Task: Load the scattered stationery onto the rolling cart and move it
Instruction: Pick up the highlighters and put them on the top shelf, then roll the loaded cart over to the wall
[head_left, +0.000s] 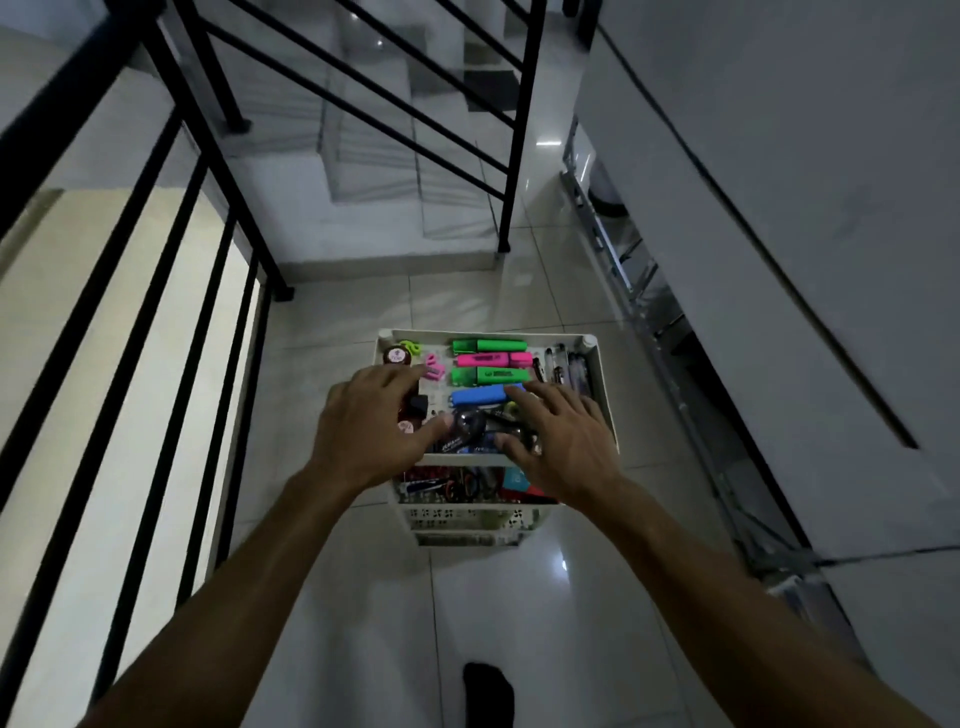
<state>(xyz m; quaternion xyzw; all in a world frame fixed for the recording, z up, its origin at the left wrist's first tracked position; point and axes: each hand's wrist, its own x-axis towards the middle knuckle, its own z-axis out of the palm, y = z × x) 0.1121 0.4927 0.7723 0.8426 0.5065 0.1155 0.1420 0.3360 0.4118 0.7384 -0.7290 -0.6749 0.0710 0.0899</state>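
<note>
Here the loading looks done and the step in hand is the moving, judging by how the rolling cart (485, 457) stands on the tiled floor (343, 332) of a landing with its top tray full. To do it well, the push should go low and steady through the near rim of the tray rather than through the loose stationery, because the things lie unsecured and a jolt at a tile joint could tip them out; the black railing (171, 270) on the left and the ladder-like metal frame (618, 260) leaning along the right wall leave a channel that the cart must be steered through, and the stairs (374, 171) ahead mean it will have to turn or stop short. The left hand (363, 431) is spread wide and flat, its fingers straight over the left part of the tray, resting on or just above the small items there; it grips nothing. Between the hands lie green highlighters (491, 345), a pink one (493, 359) and a blue one (480, 395), and a lower tray (457, 488) also holds stationery. The right hand (558, 439) is likewise open, fingers fanned over the tray's right near corner, beside the pens (566, 364); whether it presses the rim I cannot tell.
</note>
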